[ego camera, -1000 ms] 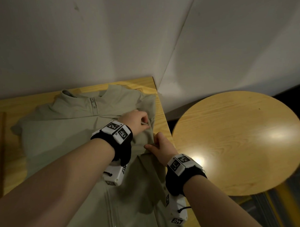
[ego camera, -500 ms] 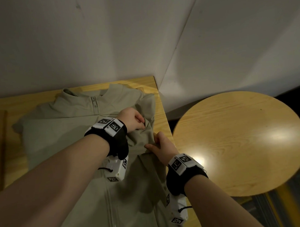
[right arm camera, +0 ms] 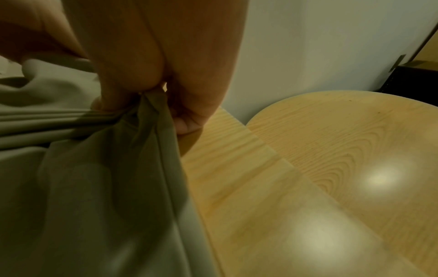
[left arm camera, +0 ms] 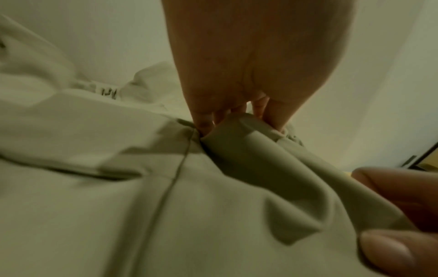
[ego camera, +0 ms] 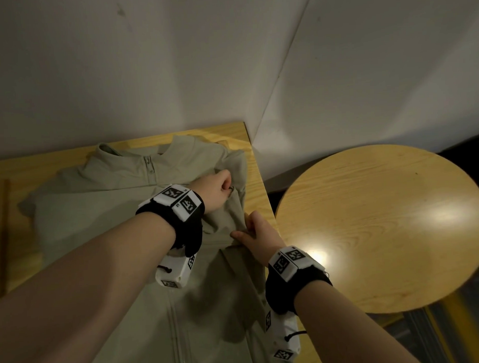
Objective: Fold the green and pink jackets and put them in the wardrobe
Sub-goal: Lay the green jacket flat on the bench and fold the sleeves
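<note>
The pale green jacket [ego camera: 103, 213] lies front up on the wooden table [ego camera: 12, 173], collar towards the wall, zip closed. My left hand [ego camera: 219, 188] pinches a fold of the jacket's right sleeve fabric [left arm camera: 239, 135] near the shoulder. My right hand [ego camera: 255, 235] grips the same sleeve lower down, at the table's right edge, with the cloth bunched between thumb and fingers [right arm camera: 147, 105]. The sleeve fabric runs taut between the two hands. No pink jacket shows in any view.
A round wooden table [ego camera: 383, 225] stands just right of the rectangular one, lower and close to its edge. White walls meet in a corner behind. A dark object [right arm camera: 417, 78] sits against the wall at far right.
My left hand has shifted slightly up and left along the sleeve, keeping its pinch. The right hand holds its place at the table edge.
</note>
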The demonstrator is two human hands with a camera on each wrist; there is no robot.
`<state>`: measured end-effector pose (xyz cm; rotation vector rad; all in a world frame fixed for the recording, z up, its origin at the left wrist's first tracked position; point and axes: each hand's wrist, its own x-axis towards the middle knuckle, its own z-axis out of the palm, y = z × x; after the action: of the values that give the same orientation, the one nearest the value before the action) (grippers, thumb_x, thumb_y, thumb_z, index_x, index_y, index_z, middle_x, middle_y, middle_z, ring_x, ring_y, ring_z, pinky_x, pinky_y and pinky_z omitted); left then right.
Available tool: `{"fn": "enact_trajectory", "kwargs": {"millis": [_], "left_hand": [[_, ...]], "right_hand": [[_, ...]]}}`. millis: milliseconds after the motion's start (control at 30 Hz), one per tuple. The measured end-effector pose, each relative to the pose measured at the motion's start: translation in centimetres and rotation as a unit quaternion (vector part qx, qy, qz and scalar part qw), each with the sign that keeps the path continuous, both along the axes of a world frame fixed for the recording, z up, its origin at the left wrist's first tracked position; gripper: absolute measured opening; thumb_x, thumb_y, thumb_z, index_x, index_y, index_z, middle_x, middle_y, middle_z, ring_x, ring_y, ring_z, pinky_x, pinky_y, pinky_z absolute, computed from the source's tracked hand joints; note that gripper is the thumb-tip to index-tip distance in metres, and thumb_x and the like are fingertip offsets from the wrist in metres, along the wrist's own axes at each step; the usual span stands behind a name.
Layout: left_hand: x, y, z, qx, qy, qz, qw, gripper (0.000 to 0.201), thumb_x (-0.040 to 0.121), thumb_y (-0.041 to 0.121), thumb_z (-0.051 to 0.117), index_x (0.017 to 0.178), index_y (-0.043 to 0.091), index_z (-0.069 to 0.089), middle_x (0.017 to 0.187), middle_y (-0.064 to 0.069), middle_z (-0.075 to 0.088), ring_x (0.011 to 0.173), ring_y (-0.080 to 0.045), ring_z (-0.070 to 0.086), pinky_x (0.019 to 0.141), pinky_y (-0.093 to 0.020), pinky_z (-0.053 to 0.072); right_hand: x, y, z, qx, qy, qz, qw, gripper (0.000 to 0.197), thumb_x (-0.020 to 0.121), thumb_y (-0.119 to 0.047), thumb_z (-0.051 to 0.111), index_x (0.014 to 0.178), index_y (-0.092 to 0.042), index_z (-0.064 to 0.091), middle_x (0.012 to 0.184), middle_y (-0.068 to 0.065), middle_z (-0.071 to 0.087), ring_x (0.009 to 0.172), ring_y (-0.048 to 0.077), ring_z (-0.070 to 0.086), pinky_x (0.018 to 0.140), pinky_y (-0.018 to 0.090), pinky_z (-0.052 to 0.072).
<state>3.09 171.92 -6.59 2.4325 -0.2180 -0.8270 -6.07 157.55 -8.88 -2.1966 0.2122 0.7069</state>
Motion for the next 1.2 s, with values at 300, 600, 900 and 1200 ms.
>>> {"fn": "enact_trajectory", "kwargs": {"millis": [300,600,900,1200], "left_hand": [[0.4,-0.2,0.3,0.016,0.024,0.079,0.996,0.009,0.096,0.022,0.045,0.091,0.014,0.042,0.101,-0.014,0.054,0.098,-0.032,0.052,0.077,-0.032,0.035],[0.8,-0.4,0.5,-0.003,0.025,0.13,0.991,0.024,0.097,0.02,0.043,0.109,0.002,0.056,0.117,-0.02,0.057,0.109,-0.032,0.051,0.082,-0.031,0.037],[0.7,-0.6,-0.9,-0.002,-0.058,0.106,0.993,0.024,0.098,0.024,0.043,0.11,0.005,0.051,0.109,-0.016,0.059,0.102,-0.03,0.054,0.082,-0.034,0.039],[1.1,-1.1,-1.2,-0.013,-0.149,0.083,0.985,0.02,0.096,0.027,0.045,0.105,0.011,0.053,0.096,-0.012,0.065,0.088,-0.029,0.06,0.072,-0.037,0.046]], "right_hand": [[0.1,0.0,0.3,-0.001,0.008,0.014,1.0,0.029,0.09,-0.031,0.057,0.085,-0.014,0.034,0.086,0.004,0.043,0.078,0.019,0.042,0.07,0.026,0.031],[-0.1,-0.1,0.2,0.001,0.002,0.019,1.0,0.023,0.092,-0.028,0.054,0.09,-0.013,0.037,0.091,0.004,0.044,0.082,0.018,0.041,0.071,0.024,0.029],[-0.1,-0.1,0.2,0.007,-0.004,0.017,1.0,0.025,0.092,-0.029,0.054,0.088,-0.013,0.035,0.086,0.001,0.041,0.079,0.017,0.039,0.067,0.025,0.03],[-0.1,-0.3,0.0,-0.001,-0.009,0.023,1.0,0.025,0.092,-0.031,0.053,0.096,-0.009,0.042,0.092,0.004,0.047,0.083,0.019,0.046,0.072,0.027,0.036]]}}
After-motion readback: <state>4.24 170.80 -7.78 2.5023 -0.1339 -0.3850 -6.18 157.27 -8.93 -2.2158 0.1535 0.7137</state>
